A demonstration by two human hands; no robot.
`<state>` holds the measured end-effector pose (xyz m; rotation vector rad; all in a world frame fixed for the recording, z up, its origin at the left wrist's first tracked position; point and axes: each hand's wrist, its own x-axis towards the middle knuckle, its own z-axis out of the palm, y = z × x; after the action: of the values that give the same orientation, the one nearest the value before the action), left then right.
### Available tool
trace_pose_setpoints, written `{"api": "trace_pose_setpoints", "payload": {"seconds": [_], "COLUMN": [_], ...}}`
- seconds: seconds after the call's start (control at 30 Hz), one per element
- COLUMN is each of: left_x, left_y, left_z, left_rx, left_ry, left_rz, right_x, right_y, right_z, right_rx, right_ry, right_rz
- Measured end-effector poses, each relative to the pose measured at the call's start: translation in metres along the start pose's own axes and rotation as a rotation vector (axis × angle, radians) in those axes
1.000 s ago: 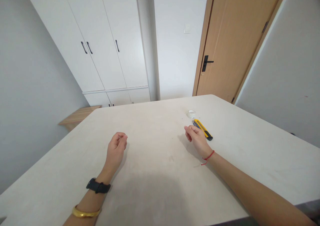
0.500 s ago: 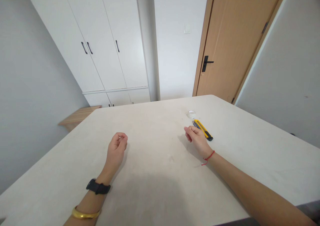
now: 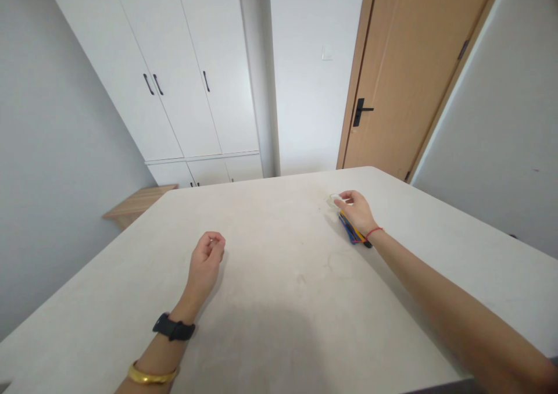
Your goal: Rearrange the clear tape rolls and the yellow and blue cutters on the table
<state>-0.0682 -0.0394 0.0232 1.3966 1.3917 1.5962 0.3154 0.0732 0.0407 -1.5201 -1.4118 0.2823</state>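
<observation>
The person's right hand [image 3: 359, 211] reaches over the far right part of the white table [image 3: 265, 249], its thumb and fingers slightly parted at the right side of a small clear roll [image 3: 330, 201]. From where I stand, I can't tell whether they grip it. The roll is on the table, just beyond the yellow knife [image 3: 359, 235] and a blue item [image 3: 350, 232], which lie side by side, partly hidden under that hand and wrist. A red string [image 3: 375, 230] circles the right wrist.

The left hand [image 3: 206, 255] is well apart from them, over the table's left side, loosely curled with thumb and fingertips together and nothing visible in it. That arm wears a black watch [image 3: 173, 328] and a gold bangle [image 3: 151, 377].
</observation>
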Motion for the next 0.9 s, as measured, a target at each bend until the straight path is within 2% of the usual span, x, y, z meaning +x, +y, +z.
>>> {"api": "trace_pose_setpoints", "payload": {"seconds": [0.07, 0.2, 0.43, 0.53, 0.6, 0.67, 0.73, 0.83, 0.9], "left_x": [0.0, 0.0, -0.002, -0.004, -0.007, -0.012, -0.016, -0.017, -0.013], "left_y": [-0.001, 0.0, 0.004, 0.003, 0.007, 0.014, 0.026, 0.039, 0.04], "left_z": [0.001, 0.003, 0.004, 0.006, 0.013, 0.029, 0.055, 0.108, 0.144], "left_rx": [-0.006, 0.005, 0.047, 0.098, 0.181, 0.309, 0.424, 0.46, 0.445], "left_ry": [-0.004, -0.001, -0.034, -0.055, -0.097, -0.205, -0.401, -0.69, -0.788], "left_rz": [-0.012, -0.02, 0.001, 0.026, 0.054, 0.104, 0.207, 0.382, 0.402], "right_x": [0.023, 0.046, 0.049, 0.048, 0.049, 0.05, 0.051, 0.05, 0.047], "right_y": [0.014, 0.035, 0.038, 0.039, 0.041, 0.046, 0.05, 0.054, 0.054], "right_z": [0.003, 0.016, 0.03, 0.027, 0.024, 0.019, 0.013, 0.004, 0.001], "right_rx": [-0.201, -0.417, -0.494, -0.466, -0.401, -0.316, -0.253, -0.242, -0.257], "right_ry": [-0.014, -0.172, -0.256, -0.302, -0.323, -0.335, -0.358, -0.396, -0.397], "right_rz": [0.057, 0.119, 0.212, 0.167, 0.086, -0.016, -0.099, -0.134, -0.121]}}
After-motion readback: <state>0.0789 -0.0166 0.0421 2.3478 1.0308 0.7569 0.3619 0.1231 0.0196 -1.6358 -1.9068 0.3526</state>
